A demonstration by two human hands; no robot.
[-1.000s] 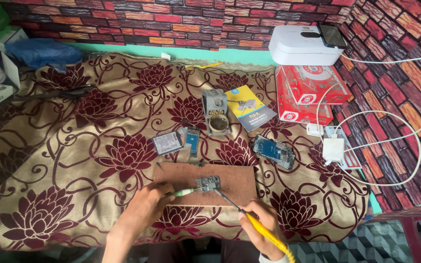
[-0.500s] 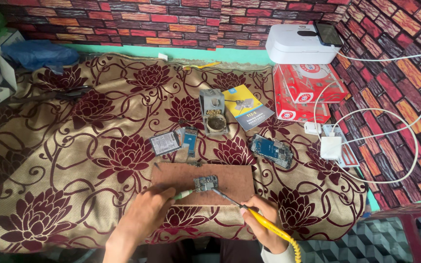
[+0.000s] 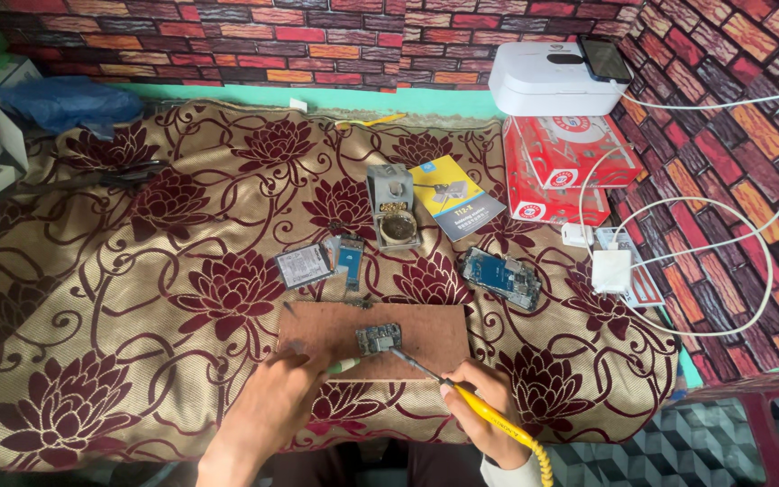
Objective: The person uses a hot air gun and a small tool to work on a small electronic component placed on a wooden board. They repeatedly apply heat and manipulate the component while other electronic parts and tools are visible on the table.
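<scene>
A small grey circuit board (image 3: 379,339) lies on a brown wooden board (image 3: 426,326) on the flowered cloth. My right hand (image 3: 489,410) grips a yellow-handled soldering iron (image 3: 484,410); its metal tip reaches up-left and touches the circuit board's lower right corner. My left hand (image 3: 277,401) holds a thin tool with a pale green end (image 3: 344,365), pointed toward the circuit board from the lower left.
Behind the wooden board lie an opened phone (image 3: 501,278), small phone parts (image 3: 322,261), a soldering stand with brass wool (image 3: 394,210) and a blue-yellow card (image 3: 455,196). At the right are red boxes (image 3: 559,167), a white device (image 3: 552,77) and a white charger with cables (image 3: 612,271).
The view has shifted slightly. Both hands stay at the circuit board, with the soldering iron tip still at it.
</scene>
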